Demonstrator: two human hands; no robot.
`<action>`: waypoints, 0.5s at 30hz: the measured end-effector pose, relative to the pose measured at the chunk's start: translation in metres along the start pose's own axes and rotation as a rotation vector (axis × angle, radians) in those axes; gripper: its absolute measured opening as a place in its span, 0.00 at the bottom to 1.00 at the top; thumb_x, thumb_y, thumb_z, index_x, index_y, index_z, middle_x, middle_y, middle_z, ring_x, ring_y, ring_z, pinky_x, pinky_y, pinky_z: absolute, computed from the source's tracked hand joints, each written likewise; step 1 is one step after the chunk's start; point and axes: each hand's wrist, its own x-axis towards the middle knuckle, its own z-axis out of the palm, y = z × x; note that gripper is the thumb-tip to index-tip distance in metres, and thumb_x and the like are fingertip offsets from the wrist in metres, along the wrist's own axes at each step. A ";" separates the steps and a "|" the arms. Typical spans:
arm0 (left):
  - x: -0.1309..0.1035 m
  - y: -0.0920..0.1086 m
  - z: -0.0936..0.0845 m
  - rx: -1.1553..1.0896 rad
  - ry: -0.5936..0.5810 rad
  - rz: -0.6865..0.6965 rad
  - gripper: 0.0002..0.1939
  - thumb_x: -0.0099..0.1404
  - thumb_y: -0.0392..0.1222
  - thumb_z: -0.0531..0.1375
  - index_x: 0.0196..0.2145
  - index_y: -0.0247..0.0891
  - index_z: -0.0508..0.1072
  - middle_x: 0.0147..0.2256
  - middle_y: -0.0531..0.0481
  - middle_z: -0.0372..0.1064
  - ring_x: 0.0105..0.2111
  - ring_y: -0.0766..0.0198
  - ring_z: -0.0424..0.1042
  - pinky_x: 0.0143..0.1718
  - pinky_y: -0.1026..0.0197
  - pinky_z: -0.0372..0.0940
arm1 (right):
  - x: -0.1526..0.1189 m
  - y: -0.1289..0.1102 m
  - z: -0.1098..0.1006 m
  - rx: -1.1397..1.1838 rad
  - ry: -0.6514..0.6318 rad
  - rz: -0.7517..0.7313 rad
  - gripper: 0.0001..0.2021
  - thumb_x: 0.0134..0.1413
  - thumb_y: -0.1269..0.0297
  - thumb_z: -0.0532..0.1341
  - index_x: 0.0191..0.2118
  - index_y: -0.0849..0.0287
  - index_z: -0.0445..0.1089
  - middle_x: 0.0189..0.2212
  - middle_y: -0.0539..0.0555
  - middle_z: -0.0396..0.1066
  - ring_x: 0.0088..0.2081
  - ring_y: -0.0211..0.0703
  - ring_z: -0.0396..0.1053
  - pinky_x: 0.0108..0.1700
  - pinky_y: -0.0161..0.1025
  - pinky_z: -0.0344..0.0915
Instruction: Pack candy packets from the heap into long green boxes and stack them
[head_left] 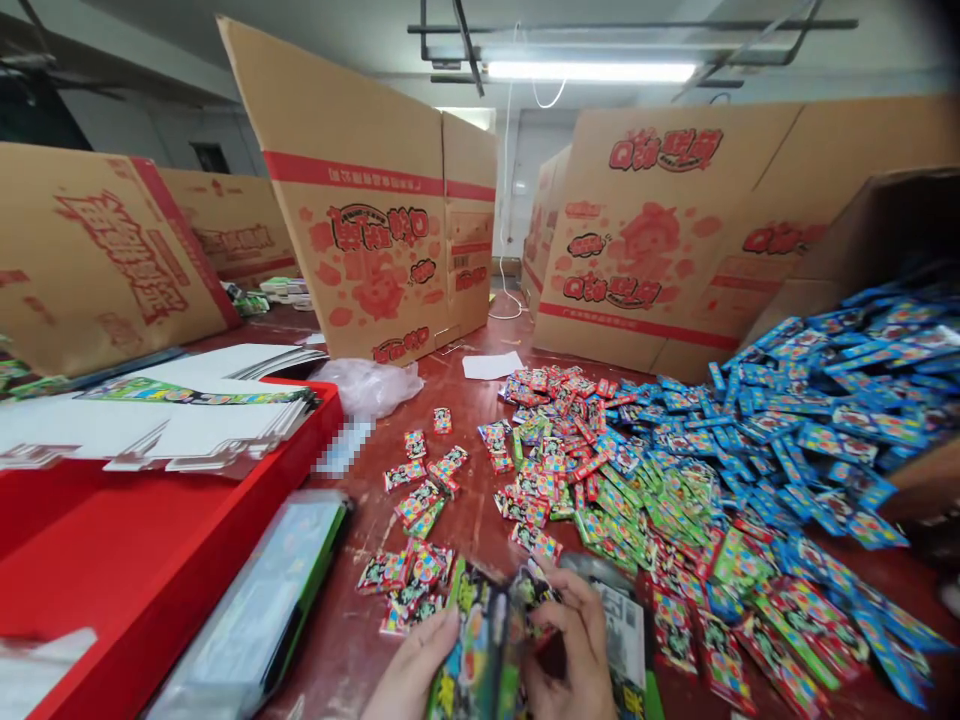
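Note:
At the bottom centre, my left hand (420,665) grips the side of a small green and black printed carton (476,645), which is held upright. My right hand (574,640) is closed at the carton's right side, its fingers curled around small red and black packets (541,612) that are partly hidden by the fingers. Loose red packets (427,565) lie on the table just beyond my left hand. To the right of my right hand, a dark package with a white label (624,635) lies on the table, partly covered.
Green packets (615,520) and a large heap of blue packets (810,430) spread across the right. At left stands a red tray (142,600) with flat white cartons (172,420). A plastic-wrapped stack (262,590) lies beside it. Big cardboard boxes (375,220) line the back.

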 end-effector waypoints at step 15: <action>-0.003 0.023 -0.001 0.400 -0.075 0.204 0.20 0.56 0.57 0.62 0.28 0.35 0.68 0.27 0.51 0.70 0.29 0.62 0.69 0.32 0.64 0.63 | 0.060 0.027 -0.038 0.592 -0.274 0.579 0.19 0.36 0.56 0.70 0.22 0.57 0.58 0.21 0.46 0.65 0.24 0.37 0.64 0.29 0.35 0.62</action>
